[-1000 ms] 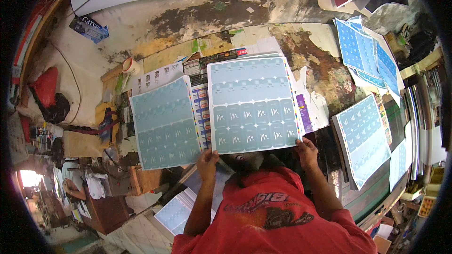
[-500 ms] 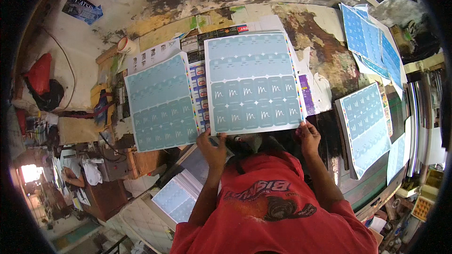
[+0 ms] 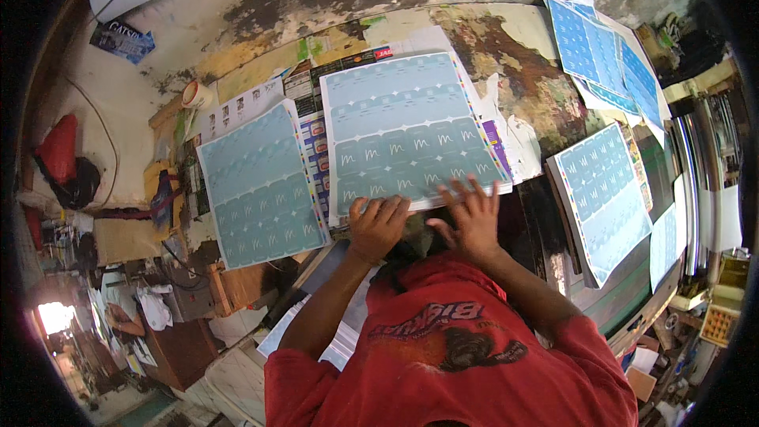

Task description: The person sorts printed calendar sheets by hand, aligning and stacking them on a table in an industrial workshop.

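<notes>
The teal-printed stack (image 3: 399, 122) lies in front of me, my left hand (image 3: 379, 228) and right hand (image 3: 472, 217) both at its near edge. Just beside it on the left lies another teal sheet (image 3: 254, 190), with a strip of dark and colored printed paper (image 3: 316, 149) showing between the 2. On the right, torn white paper (image 3: 522, 150) lies near it, and farther over are a pale blue stack (image 3: 605, 198) and some brighter blue sheets (image 3: 589, 43). A pale cup (image 3: 196, 95) stands toward the back left; a red and black bag (image 3: 63, 154) hangs at the far left. My left forearm (image 3: 320, 320) crosses in front of more sheets (image 3: 344, 348) low down, hiding part of them. My hands cover bits of the lowest printed row, and my right fingers are blurred. At the left, another person's arm (image 3: 122, 322) is small and hard to make out. My right fingers are spread over the top sheet; my left fingers bend over the edge, but whether the thumb pinches it I cannot tell. Half a second ago my hands were at the 2 near corners; now they are closer together, the right reaching farther onto the print.
</notes>
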The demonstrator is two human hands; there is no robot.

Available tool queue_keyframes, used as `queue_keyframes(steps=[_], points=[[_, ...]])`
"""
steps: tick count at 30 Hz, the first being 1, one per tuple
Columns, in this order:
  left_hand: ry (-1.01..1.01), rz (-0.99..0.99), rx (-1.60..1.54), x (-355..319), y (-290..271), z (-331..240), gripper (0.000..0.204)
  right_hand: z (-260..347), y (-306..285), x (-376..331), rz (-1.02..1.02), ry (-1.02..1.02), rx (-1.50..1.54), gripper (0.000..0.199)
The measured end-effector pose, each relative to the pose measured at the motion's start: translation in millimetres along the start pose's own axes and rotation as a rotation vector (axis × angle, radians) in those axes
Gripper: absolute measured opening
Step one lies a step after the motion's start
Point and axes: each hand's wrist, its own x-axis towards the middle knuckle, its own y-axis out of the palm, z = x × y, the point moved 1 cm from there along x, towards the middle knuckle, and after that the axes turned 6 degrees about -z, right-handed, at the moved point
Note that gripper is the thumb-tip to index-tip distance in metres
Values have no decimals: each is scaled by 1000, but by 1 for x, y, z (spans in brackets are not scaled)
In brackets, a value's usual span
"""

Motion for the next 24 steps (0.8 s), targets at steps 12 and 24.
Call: queue_keyframes(steps=[12, 24], points=[[-411, 103, -20, -1, 35, -6, 31, -28, 60, 16, 9, -31, -35, 37], [-590, 477, -202, 24, 53, 18, 32, -32, 62, 63, 432, 133, 104, 29]])
